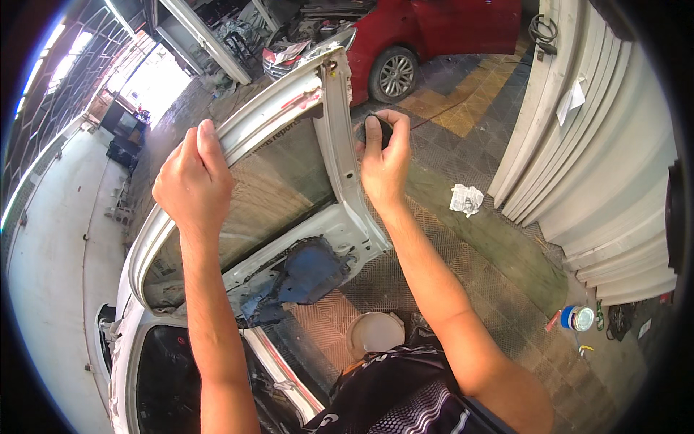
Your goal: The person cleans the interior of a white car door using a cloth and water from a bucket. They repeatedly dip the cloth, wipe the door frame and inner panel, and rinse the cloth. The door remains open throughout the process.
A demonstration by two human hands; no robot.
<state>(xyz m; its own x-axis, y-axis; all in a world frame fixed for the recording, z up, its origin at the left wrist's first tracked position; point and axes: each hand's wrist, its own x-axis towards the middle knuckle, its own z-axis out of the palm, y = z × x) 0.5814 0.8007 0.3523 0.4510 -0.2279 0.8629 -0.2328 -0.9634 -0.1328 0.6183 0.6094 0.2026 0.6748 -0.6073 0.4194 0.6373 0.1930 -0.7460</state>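
Observation:
A white car door (336,130) stands open before me, its window frame bare and its sill edge scuffed, with a reddish patch near the upper corner. My left hand (194,173) is closed round the top rail of that frame, thumb upward. By the rear upright of the frame, my right hand (387,163) pinches a small black pad or block (379,132) between thumb and fingers. Whether the pad touches the metal is hard to make out. Newspaper (278,145) shows at the window. Lower down, the inner panel carries a torn blue sheet (314,269).
A grey bucket (376,334) stands on the floor close to my body. Crumpled paper (466,200) and a blue-banded can (578,318) lie to the right. Beyond the door is a red car (463,29) with its front end opened. Pale ribbed panels (578,159) line the right side.

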